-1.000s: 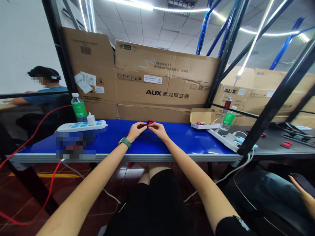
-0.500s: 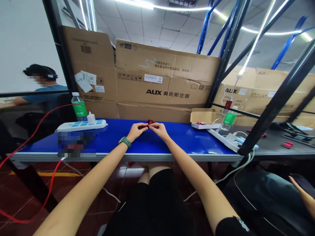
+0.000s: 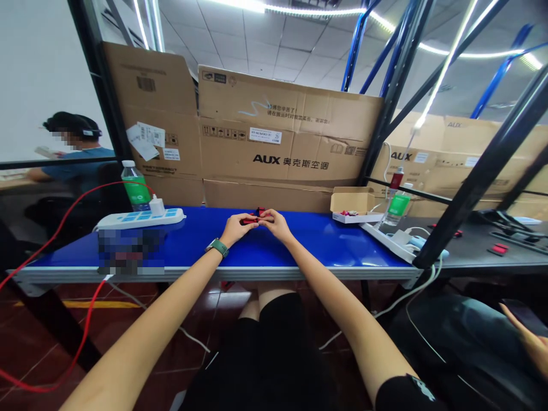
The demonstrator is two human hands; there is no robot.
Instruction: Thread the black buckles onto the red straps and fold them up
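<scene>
The left hand point(image 3: 237, 229) and right hand point(image 3: 276, 224) pinch a small red-and-black plastic piece point(image 3: 254, 218) between their fingertips, just above the glossy blue desk point(image 3: 325, 245). Left of the piece lies a white power strip point(image 3: 139, 219); right of it sits an open cardboard box point(image 3: 353, 201).

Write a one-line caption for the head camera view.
Left hand and right hand pinch a small red and black part above a blue workbench, AUX cardboard boxes behind.

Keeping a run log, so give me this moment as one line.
Left hand: holds small red part | Right hand: holds same part | Surface: blue workbench
</scene>
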